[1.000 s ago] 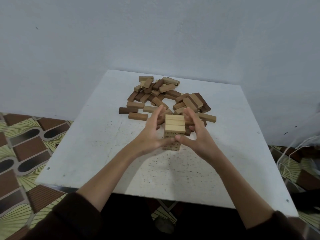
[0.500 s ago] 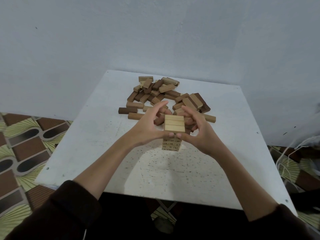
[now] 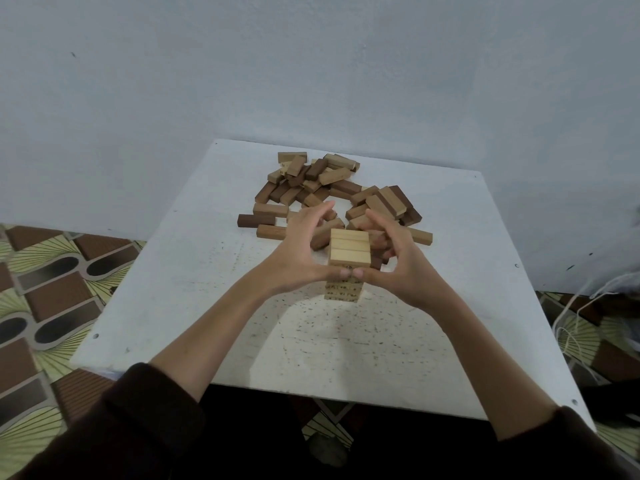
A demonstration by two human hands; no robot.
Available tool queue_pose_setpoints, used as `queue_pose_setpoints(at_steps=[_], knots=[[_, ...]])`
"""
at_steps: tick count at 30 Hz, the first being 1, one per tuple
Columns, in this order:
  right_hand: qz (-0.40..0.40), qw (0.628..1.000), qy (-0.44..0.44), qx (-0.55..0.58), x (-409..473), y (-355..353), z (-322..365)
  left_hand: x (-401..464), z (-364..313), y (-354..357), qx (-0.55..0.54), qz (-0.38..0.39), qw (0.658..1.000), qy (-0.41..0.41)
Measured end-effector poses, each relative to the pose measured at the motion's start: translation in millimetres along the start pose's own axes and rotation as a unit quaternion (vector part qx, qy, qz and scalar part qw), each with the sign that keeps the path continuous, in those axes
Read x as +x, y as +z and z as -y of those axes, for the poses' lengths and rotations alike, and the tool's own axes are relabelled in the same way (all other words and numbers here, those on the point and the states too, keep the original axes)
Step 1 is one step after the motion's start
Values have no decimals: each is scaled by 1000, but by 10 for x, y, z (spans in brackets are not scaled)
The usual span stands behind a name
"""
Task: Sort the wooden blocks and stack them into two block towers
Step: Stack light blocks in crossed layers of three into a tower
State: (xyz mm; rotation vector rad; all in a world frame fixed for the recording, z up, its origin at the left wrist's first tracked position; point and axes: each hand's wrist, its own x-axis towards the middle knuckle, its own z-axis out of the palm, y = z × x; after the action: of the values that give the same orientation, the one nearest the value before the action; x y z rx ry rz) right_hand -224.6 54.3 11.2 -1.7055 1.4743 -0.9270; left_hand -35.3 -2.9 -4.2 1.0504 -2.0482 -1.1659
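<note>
both hands [image 3: 349, 258] clasping pale block tower [image 3: 349, 261]

tower [image 3: 349, 247]: pale matt wood, smooth under my thumbs
loose blocks [image 3: 332, 188]: matt wood, light to dark brown
table [image 3: 194, 258]: white, matt, speckled
sleeves [image 3: 138, 420]: dark cloth

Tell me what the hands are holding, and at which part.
Both hands, left and right, grip the light block tower by its sides, thumbs meeting on its near face.
</note>
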Motion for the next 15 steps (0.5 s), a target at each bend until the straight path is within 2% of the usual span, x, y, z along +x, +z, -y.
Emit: queue_pose_setpoints(at_steps=[9, 15], knots=[[-17, 986, 71, 149, -137, 375, -38, -174, -69, 310, -135, 51, 987, -71], [-32, 986, 86, 140, -126, 457, -3, -179, -50, 372, -161, 51, 982, -82]])
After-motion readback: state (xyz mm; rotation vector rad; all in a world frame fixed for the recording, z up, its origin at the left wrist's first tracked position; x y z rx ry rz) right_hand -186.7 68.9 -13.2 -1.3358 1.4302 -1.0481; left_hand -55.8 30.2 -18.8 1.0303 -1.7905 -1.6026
